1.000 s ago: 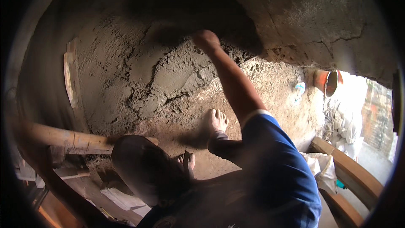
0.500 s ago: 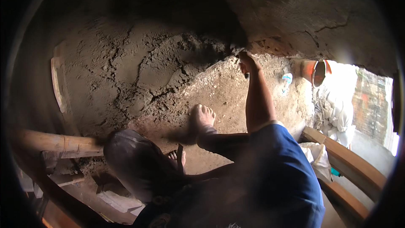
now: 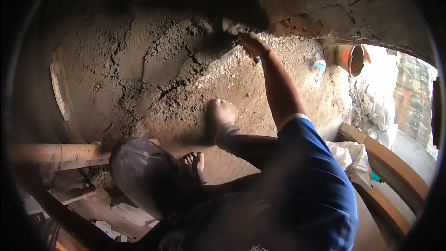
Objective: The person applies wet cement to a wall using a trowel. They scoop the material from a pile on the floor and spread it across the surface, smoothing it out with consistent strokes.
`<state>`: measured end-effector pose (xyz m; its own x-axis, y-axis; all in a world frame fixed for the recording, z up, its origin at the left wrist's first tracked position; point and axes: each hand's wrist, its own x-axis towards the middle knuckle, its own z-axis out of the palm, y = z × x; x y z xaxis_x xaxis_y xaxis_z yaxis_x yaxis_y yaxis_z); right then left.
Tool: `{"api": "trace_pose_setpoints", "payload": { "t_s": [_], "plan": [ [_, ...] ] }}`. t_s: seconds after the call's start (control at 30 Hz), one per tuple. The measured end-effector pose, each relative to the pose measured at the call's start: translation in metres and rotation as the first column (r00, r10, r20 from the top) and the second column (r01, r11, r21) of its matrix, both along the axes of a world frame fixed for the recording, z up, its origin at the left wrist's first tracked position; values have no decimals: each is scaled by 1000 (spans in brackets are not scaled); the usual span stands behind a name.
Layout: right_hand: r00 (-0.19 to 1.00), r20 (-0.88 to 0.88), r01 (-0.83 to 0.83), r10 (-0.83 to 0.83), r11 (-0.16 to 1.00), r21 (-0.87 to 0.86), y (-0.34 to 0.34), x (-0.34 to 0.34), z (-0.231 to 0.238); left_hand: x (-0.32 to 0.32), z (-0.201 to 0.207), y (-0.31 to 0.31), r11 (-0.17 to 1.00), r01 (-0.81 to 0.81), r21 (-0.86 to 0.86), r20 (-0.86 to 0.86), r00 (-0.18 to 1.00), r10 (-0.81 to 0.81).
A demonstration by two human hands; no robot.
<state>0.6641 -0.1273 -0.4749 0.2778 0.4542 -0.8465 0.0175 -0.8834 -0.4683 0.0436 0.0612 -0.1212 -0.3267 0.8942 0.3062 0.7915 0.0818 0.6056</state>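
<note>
My right hand [image 3: 253, 42] is closed round the handle of a trowel [image 3: 233, 27], whose blade is smeared with grey mortar. The dark handle end sticks out below my fist. The blade is at the shadowed upper edge of a patch of wet mortar [image 3: 172, 62], which is rough and cracked on the sloping dirt surface. My left forearm [image 3: 55, 209] reaches up along the lower left. Its hand [image 3: 23, 165] is lost in dark and blur near the end of a wooden pole [image 3: 74, 154], so its fingers cannot be made out.
My bare feet [image 3: 226, 111] stand on bare dirt below the mortar. A cracked wall [image 3: 334, 9] overhangs at upper right, with an orange pipe [image 3: 357, 60] and a clear plastic cup [image 3: 318, 67] near it. Wooden beams [image 3: 395, 162] and a white sack [image 3: 355, 160] lie right.
My right hand has moved left and slightly up with the trowel, along the mortar's edge, and more of the blade shows. The whole view has shifted a little.
</note>
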Motion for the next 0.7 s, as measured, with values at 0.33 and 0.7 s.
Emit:
{"api": "trace_pose_setpoints", "payload": {
  "t_s": [0.33, 0.7],
  "plan": [
    [981, 175, -117, 82, 972, 204, 15, -13, 37, 27, 6, -6, 998, -60, -14, 98, 993, 61],
    [907, -63, -405, 416, 905, 131, 63, -119, -10, 36, 3, -5, 989, -127, -78, 133, 982, 137]
  ]
}}
